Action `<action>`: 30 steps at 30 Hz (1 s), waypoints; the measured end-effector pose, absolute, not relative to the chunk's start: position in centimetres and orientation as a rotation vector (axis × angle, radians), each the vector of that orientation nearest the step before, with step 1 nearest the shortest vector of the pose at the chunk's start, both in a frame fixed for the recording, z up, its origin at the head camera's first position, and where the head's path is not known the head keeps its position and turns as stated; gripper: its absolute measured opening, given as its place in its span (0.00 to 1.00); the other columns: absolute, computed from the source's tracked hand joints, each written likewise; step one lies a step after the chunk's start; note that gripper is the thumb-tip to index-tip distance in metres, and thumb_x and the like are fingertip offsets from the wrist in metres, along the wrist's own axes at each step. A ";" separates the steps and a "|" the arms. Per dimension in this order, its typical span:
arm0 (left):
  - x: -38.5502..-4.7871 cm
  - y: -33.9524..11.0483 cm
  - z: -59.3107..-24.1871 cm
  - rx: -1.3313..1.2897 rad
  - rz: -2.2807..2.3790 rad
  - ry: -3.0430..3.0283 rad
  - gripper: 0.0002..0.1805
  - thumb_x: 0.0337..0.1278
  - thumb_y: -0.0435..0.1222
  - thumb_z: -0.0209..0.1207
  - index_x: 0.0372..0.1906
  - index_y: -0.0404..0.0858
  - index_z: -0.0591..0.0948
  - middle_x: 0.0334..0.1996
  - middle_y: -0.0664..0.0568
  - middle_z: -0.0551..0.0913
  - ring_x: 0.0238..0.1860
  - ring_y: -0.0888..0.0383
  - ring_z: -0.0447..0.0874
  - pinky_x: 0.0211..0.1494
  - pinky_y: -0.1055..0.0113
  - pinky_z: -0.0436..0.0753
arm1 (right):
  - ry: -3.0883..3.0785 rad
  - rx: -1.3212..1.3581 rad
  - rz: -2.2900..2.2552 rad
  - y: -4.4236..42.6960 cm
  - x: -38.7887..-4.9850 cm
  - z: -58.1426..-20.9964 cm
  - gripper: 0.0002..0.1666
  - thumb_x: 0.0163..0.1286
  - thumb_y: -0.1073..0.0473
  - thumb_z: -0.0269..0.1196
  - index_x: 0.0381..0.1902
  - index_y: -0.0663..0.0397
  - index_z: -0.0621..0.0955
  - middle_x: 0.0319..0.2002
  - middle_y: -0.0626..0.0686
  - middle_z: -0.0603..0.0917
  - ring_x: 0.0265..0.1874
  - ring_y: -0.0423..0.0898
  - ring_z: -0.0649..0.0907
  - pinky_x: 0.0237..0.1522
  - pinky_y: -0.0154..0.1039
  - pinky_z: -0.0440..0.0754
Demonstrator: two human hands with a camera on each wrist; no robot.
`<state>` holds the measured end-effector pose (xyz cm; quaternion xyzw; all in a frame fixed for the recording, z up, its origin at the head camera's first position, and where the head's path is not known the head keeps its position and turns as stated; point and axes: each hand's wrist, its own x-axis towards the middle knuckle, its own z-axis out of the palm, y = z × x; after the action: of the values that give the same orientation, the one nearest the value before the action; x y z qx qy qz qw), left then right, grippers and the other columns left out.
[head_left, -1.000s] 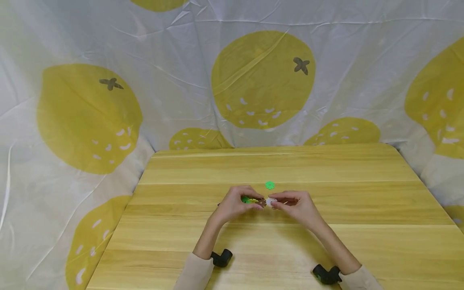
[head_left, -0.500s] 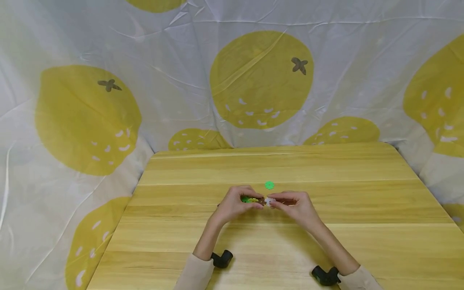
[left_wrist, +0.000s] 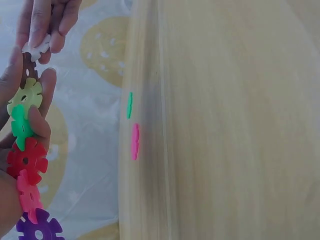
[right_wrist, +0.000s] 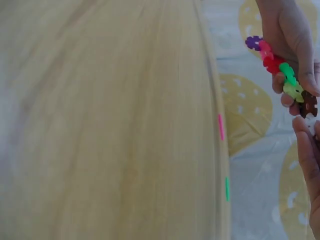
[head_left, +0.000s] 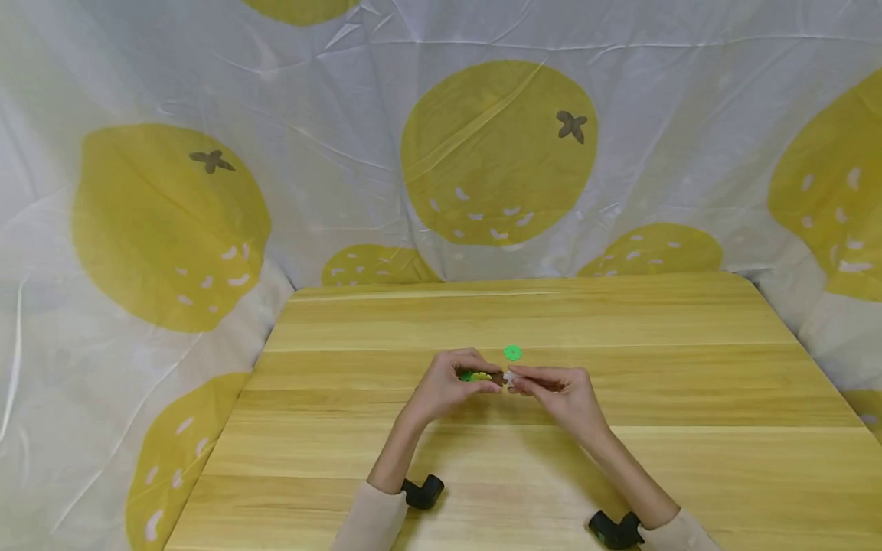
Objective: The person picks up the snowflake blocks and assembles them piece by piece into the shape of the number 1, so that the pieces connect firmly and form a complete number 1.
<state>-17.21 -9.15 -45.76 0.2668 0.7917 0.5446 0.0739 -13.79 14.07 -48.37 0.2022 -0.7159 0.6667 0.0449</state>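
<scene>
My left hand [head_left: 444, 386] grips a chain of notched plastic discs by its brown disc [left_wrist: 28, 70]. In the left wrist view the chain runs on from there through a yellow disc [left_wrist: 26, 96], a green disc [left_wrist: 21, 125], a red disc [left_wrist: 27, 160] and a pink disc [left_wrist: 29, 196] to a purple disc [left_wrist: 40, 229]. A white notched disc [left_wrist: 39, 48] is pinched between the thumb and fingers of my right hand [head_left: 568, 394]. The white disc's edge meets the brown disc; fingers partly cover the joint, so how deep it sits cannot be seen.
A loose green disc [head_left: 513, 353] lies on the wooden table [head_left: 517, 474] beyond my hands. The wrist views also show a loose pink disc [left_wrist: 135, 141] on the table. Behind the table hangs a lemon-print cloth [head_left: 331, 153].
My right hand's fingers have shifted slightly on the white disc, which now shows less of its face. Both hands stay close together, with the left hand still gripping the chain.
</scene>
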 end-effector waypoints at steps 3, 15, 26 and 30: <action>-17.2 -9.1 -45.8 0.810 1.653 2.366 0.14 0.53 0.36 0.75 0.47 0.40 0.92 0.38 0.48 0.90 0.41 0.61 0.85 0.43 0.71 0.83 | -2.167 0.619 2.028 13.9 -13.6 -48.5 0.13 0.69 0.73 0.66 0.51 0.72 0.86 0.43 0.69 0.89 0.39 0.40 0.92 0.43 0.35 0.89; -17.2 -9.1 -45.5 0.788 1.611 2.365 0.15 0.54 0.36 0.75 0.48 0.40 0.92 0.39 0.49 0.90 0.43 0.58 0.86 0.48 0.70 0.84 | -2.253 0.557 1.997 13.8 -13.7 -48.7 0.14 0.71 0.66 0.68 0.52 0.64 0.88 0.43 0.63 0.92 0.38 0.42 0.92 0.43 0.35 0.89; -17.6 -10.1 -45.7 0.778 1.460 2.387 0.13 0.60 0.39 0.72 0.50 0.43 0.91 0.46 0.52 0.91 0.49 0.59 0.87 0.47 0.70 0.85 | -2.319 0.619 2.038 14.3 -13.9 -48.8 0.19 0.74 0.66 0.64 0.60 0.68 0.83 0.42 0.65 0.91 0.38 0.55 0.92 0.43 0.52 0.89; -17.5 -10.0 -45.9 0.843 1.350 2.449 0.14 0.60 0.39 0.73 0.50 0.42 0.90 0.47 0.52 0.91 0.47 0.59 0.86 0.45 0.69 0.81 | -2.280 0.561 2.183 14.1 -13.9 -49.0 0.18 0.75 0.66 0.64 0.59 0.70 0.83 0.42 0.67 0.90 0.37 0.48 0.93 0.43 0.51 0.89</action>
<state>-17.53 -9.96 -45.86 0.2867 0.8334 0.4595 0.1102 -13.89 14.12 -49.02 0.1750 -0.7108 0.6806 -0.0321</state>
